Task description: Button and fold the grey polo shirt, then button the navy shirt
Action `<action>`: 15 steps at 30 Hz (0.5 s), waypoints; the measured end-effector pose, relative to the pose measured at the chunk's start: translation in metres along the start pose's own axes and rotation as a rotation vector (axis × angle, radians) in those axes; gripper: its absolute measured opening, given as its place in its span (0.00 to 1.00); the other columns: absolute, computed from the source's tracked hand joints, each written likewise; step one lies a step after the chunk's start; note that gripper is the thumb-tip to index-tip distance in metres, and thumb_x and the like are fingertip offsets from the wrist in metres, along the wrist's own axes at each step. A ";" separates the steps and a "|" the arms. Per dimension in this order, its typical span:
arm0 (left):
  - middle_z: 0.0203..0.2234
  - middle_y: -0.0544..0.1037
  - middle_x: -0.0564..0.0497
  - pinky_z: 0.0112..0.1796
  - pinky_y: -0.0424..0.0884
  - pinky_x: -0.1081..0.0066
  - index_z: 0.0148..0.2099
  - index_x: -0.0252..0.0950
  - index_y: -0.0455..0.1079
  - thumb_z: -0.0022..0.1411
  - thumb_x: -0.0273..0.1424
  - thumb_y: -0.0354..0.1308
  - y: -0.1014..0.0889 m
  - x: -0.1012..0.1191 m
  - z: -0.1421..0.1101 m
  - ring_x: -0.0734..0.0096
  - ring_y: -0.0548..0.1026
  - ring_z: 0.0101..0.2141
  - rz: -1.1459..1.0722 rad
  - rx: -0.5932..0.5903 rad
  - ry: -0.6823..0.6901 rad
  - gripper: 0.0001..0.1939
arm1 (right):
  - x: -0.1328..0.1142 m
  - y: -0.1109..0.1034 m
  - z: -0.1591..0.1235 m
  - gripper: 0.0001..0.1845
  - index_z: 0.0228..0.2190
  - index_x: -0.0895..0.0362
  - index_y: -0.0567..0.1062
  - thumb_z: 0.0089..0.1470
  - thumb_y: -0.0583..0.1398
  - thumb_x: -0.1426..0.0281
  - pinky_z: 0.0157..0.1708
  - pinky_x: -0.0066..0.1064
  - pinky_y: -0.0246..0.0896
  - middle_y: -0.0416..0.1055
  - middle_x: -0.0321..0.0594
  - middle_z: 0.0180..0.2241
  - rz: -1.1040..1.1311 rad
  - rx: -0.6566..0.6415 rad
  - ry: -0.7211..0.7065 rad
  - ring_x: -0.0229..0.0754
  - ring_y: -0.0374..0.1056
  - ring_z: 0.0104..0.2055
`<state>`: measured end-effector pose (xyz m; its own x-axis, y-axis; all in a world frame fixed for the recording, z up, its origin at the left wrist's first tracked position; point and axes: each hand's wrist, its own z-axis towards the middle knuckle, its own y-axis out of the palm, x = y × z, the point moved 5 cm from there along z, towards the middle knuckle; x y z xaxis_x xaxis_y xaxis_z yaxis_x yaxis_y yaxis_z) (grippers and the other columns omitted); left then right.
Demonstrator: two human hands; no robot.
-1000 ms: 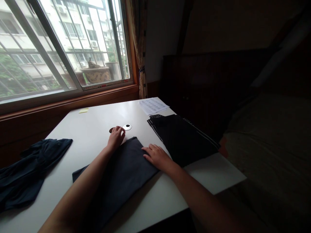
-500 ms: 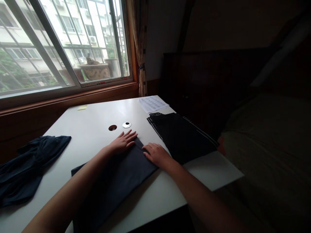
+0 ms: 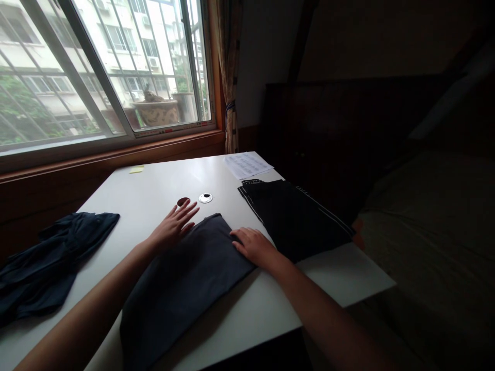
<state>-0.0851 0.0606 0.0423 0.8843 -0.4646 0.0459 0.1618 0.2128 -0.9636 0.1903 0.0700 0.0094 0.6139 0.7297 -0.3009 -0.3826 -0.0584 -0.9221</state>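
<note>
Left hand (image 3: 176,225) spread wide at the edge of the dark blue cloth (image 3: 189,281); right hand (image 3: 253,246) on its other side, fingers close together, whether pinching I can't tell! The cloth lies between them and nearer the person, on a glossy white table (image 3: 154,184). Just beyond the left hand, a round hole (image 3: 181,201). Right of the right hand, black fabric (image 3: 303,221); farther ahead, papers (image 3: 249,165). Beyond both hands, a barred window (image 3: 154,62) and tied curtain (image 3: 231,98); off right, a dim room (image 3: 348,118).
</note>
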 end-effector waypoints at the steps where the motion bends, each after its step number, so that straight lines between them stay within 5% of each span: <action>1: 0.72 0.48 0.50 0.67 0.43 0.46 0.74 0.47 0.42 0.75 0.44 0.39 -0.001 0.014 -0.005 0.57 0.42 0.71 -0.010 -0.038 0.052 0.29 | 0.000 0.000 0.000 0.16 0.53 0.55 0.71 0.65 0.58 0.65 0.53 0.38 0.59 0.74 0.44 0.47 -0.001 -0.002 0.000 0.47 0.68 0.51; 6: 0.71 0.47 0.52 0.67 0.39 0.44 0.74 0.51 0.38 0.74 0.46 0.42 0.017 0.048 -0.034 0.54 0.42 0.71 -0.049 -0.211 0.112 0.31 | 0.000 0.000 0.000 0.17 0.53 0.55 0.70 0.65 0.57 0.65 0.54 0.39 0.59 0.74 0.45 0.48 -0.006 -0.004 0.004 0.47 0.68 0.52; 15: 0.72 0.44 0.52 0.64 0.45 0.39 0.74 0.48 0.40 0.75 0.46 0.34 0.027 -0.032 -0.063 0.51 0.39 0.71 0.001 -0.262 -0.213 0.29 | 0.002 0.002 -0.001 0.17 0.54 0.55 0.69 0.65 0.57 0.66 0.54 0.39 0.59 0.74 0.45 0.50 0.005 -0.001 0.000 0.47 0.68 0.53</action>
<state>-0.1366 0.0273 -0.0019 0.9606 -0.2684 0.0723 0.0672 -0.0281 -0.9973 0.1909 0.0707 0.0073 0.6117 0.7297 -0.3055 -0.3853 -0.0625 -0.9207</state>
